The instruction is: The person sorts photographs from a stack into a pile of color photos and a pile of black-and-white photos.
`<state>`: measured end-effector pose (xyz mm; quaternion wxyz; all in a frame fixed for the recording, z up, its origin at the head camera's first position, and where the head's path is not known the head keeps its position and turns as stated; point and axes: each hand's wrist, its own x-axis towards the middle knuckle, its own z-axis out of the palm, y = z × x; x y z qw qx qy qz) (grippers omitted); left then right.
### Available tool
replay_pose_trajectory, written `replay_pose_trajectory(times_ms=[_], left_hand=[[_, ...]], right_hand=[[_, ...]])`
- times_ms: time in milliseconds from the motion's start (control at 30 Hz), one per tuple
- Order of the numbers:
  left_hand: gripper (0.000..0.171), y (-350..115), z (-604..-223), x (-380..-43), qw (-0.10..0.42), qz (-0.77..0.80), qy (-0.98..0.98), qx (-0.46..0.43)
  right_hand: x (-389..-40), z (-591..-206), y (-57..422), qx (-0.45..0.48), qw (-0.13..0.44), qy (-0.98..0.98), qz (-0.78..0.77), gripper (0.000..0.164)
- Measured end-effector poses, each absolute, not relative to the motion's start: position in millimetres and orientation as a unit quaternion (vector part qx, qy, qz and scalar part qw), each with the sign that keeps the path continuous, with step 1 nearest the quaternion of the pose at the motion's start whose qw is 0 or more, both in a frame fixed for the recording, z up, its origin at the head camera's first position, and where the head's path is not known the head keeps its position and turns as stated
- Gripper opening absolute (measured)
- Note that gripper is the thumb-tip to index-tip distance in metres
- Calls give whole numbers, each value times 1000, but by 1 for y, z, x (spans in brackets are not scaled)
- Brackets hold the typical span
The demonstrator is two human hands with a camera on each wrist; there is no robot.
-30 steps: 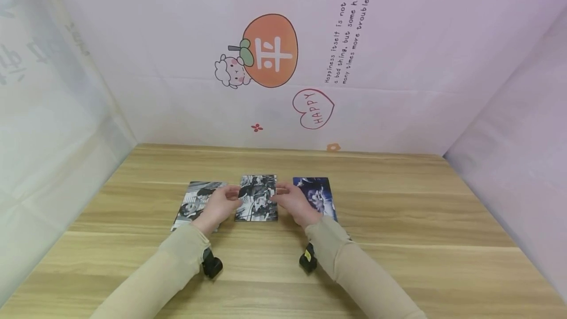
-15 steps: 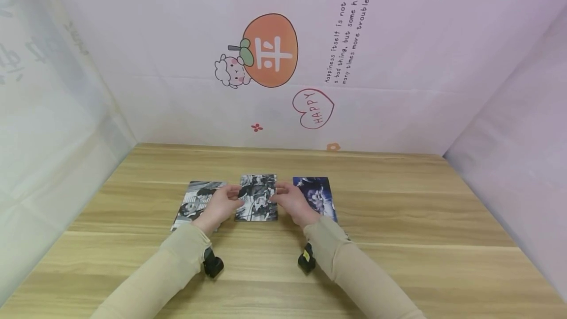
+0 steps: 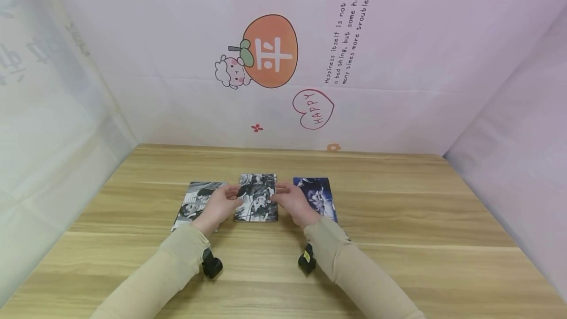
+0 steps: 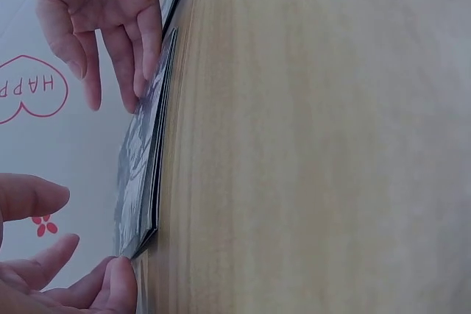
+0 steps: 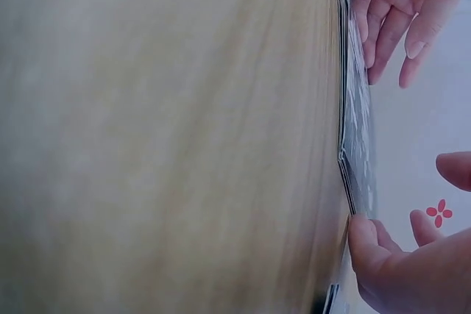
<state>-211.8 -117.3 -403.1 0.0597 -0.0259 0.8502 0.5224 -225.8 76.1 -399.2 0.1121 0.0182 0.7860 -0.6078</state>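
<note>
A black-and-white picture booklet or stack of cards [image 3: 257, 206] lies between both hands, in the middle of the wooden table. Seen edge-on in the left wrist view, the booklet [image 4: 140, 174] shows several thin layers. My left hand [image 3: 220, 203] is at its left edge, fingertips touching the edge and thumb apart. At the opposite edge is my right hand [image 3: 295, 203], its fingers [image 4: 121, 56] fairly straight beside the layers. In the right wrist view the right hand's fingertips [image 5: 364, 237] touch the booklet's corner, while the thumb stands away.
Another black-and-white picture piece [image 3: 192, 203] lies partly under the left forearm. On the right, a blue-and-white one [image 3: 322, 196] is partly covered by the right hand and wrist. A printed white cloth [image 3: 199, 112] closes off the table's [image 3: 398, 201] back and sides.
Both hands stay at the edges of the middle booklet. The booklet's far edge shifts very slightly; the outer pictures have not moved.
</note>
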Motion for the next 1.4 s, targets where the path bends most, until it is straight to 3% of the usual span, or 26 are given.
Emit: replay_pose_trajectory(times_ms=[433, 767, 1400], left_hand=[[46, -120, -406, -213, 12, 542, 840, -29], [44, -131, -409, -211, 34, 549, 834, -43], [44, -154, -405, -204, 32, 583, 811, -37]], right_hand=[[-231, -405, 71, 54, 72, 748, -658, 47], [-228, -403, 73, 65, 97, 732, -671, 40], [-225, -403, 57, 49, 118, 718, -684, 43]])
